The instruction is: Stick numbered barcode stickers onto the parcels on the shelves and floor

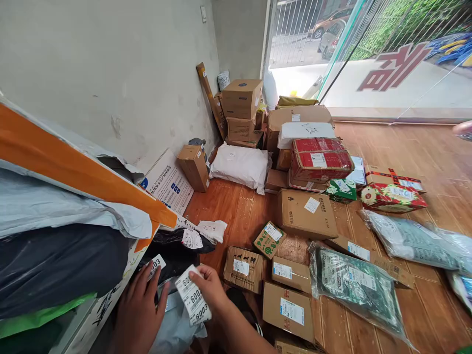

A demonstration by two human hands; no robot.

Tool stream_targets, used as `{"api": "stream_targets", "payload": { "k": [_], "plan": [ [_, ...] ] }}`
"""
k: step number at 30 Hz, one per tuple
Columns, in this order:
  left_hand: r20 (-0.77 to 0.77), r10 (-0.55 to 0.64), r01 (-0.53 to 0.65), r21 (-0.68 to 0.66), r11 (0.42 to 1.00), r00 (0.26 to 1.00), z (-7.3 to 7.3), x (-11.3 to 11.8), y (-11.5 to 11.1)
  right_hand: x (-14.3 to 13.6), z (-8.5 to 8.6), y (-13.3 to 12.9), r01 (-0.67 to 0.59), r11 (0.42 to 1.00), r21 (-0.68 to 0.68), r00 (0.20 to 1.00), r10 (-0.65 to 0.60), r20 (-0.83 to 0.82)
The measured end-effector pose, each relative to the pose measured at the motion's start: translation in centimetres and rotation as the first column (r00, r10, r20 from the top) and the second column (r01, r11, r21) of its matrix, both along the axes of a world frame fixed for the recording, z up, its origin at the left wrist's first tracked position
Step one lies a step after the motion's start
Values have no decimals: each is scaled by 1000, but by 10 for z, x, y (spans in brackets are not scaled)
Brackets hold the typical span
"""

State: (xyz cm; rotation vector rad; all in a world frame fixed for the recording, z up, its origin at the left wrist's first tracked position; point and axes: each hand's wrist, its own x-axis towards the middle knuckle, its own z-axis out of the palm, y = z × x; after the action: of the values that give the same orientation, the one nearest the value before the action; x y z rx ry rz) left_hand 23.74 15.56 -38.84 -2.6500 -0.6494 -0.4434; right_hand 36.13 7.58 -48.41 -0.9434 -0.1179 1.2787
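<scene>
So many parcels (239, 167) here
Shelf (73, 169) left of the left hand (142, 309) is stuffed with bags (66, 253); closed boxes (308, 216) right of the right hand (214, 287), contents hidden. Black bag (175, 258) ahead. Left's spread, right's pinching a 6003 label strip (193, 297) between them.

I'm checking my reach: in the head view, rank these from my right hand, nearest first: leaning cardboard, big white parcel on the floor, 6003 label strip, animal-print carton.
From your right hand:
1. 6003 label strip: held in it.
2. Animal-print carton: close, to its right.
3. Big white parcel: farther ahead.
4. Leaning cardboard: beyond the parcel, leftward.
</scene>
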Motion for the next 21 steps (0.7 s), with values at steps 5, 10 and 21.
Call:
{"api": "stream_targets", "payload": {
  "k": [5,10,21],
  "plan": [
    [46,-26,31,-104,994,999,2,43,-3,28,-12,-10,152,988,15,988,-152,-4],
    [-174,58,-89,-172,981,983,-7,80,15,40,-21,-10,234,972,7,972,-234,6],
    [-412,192,-249,-88,965,891,-2,84,17,51,-75,-21,279,953,-122,959,-271,78]
  ]
}}
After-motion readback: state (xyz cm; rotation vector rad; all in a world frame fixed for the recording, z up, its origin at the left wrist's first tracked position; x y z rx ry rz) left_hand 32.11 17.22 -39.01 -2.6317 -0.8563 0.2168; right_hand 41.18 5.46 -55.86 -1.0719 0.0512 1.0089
